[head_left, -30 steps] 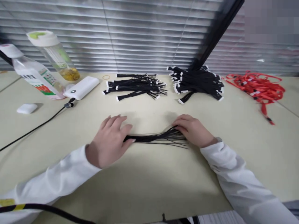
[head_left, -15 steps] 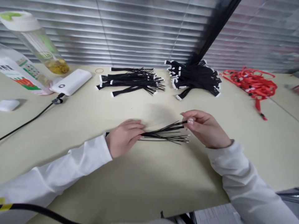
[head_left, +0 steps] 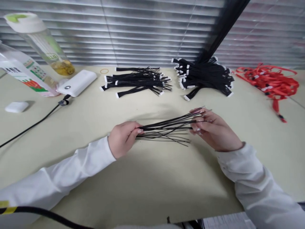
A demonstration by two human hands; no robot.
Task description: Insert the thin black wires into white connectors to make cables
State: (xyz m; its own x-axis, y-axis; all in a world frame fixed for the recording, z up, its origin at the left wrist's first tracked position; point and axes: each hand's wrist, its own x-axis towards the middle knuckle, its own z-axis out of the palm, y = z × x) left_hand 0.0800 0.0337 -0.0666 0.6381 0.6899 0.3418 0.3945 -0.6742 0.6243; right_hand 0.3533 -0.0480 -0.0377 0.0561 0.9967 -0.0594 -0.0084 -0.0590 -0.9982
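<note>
A fan of thin black wires (head_left: 164,127) stretches between the two hands over the pale table. At its left end my left hand (head_left: 124,138) is closed, pinching the gathered wires between thumb and fingers. My right hand (head_left: 213,128) pinches some of the wires near their loose right ends. Several ends poke out above and past its fingertips. Lower strands spread freely below the right hand. The left end of the bundle is hidden by my left hand.
Farther back lie black cables with white connectors (head_left: 140,81), a thicker black cable pile (head_left: 205,76) and red straps (head_left: 274,82). At left are a bottle (head_left: 51,54), a carton (head_left: 28,74), a white power bank (head_left: 78,83) with a black cord, and a white case (head_left: 16,107).
The left hand has closed more tightly around the wires, and the bundle appears raised. More wire ends now lie at the right hand's fingers. The whole view has shifted slightly.
</note>
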